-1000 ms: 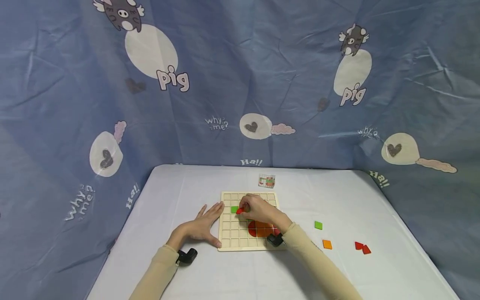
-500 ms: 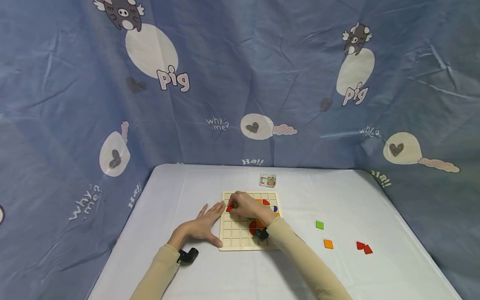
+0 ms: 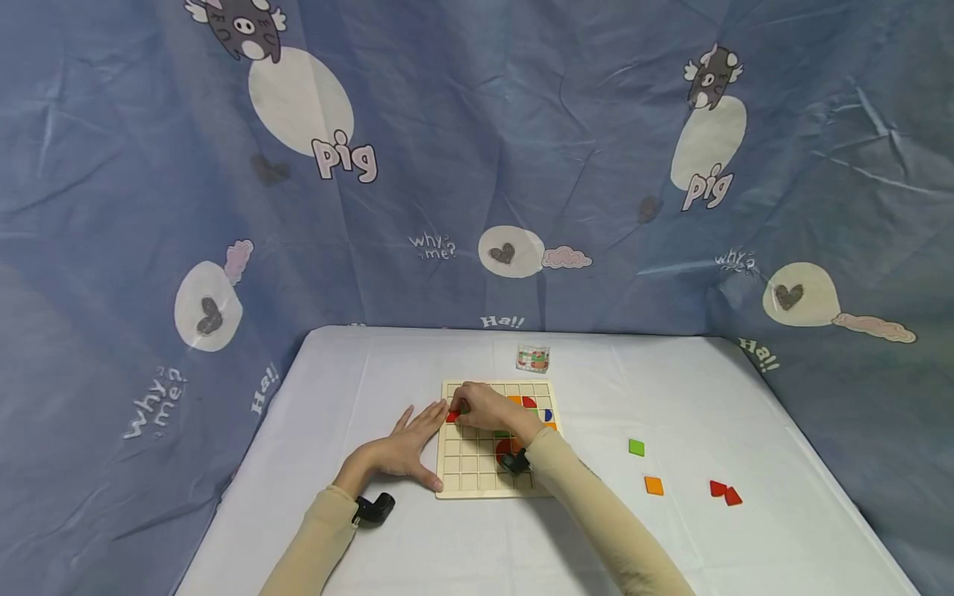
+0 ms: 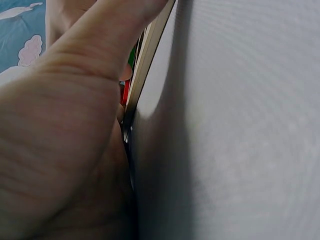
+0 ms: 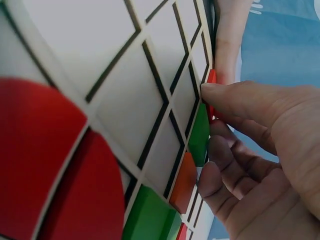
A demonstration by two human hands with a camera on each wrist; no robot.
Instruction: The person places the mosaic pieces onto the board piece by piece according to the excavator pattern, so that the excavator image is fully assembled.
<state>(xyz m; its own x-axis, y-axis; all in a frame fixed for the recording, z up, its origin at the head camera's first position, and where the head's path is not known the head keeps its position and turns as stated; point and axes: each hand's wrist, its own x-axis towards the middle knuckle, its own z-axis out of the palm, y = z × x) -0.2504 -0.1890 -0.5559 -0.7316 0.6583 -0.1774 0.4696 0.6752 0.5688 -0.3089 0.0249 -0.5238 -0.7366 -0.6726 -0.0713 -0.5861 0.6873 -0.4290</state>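
Note:
A wooden grid board (image 3: 465, 472) lies on the white table, several of its cells filled with coloured tiles. At its left edge my left hand (image 3: 406, 447) rests with fingers spread, the thumb by the near corner and the fingertips higher up the same side. My right hand (image 3: 484, 407) reaches across the board and pinches a red tile (image 3: 451, 417) at the leftmost column. In the right wrist view that tile stands between thumb and fingers, just beyond a green tile (image 5: 199, 132) and an orange tile (image 5: 184, 182). Large red rounded tiles (image 5: 40, 150) sit nearer that camera.
Behind the board lies a small printed card (image 3: 532, 358). To the right are a loose green square (image 3: 637, 448), an orange square (image 3: 653, 486) and two red pieces (image 3: 734, 497). A blue curtain with pig prints (image 3: 417, 165) surrounds the table.
My right hand has carried the red tile left across the board, from beside the green tile to the leftmost column, and lowered it there. My left hand has stayed in place.

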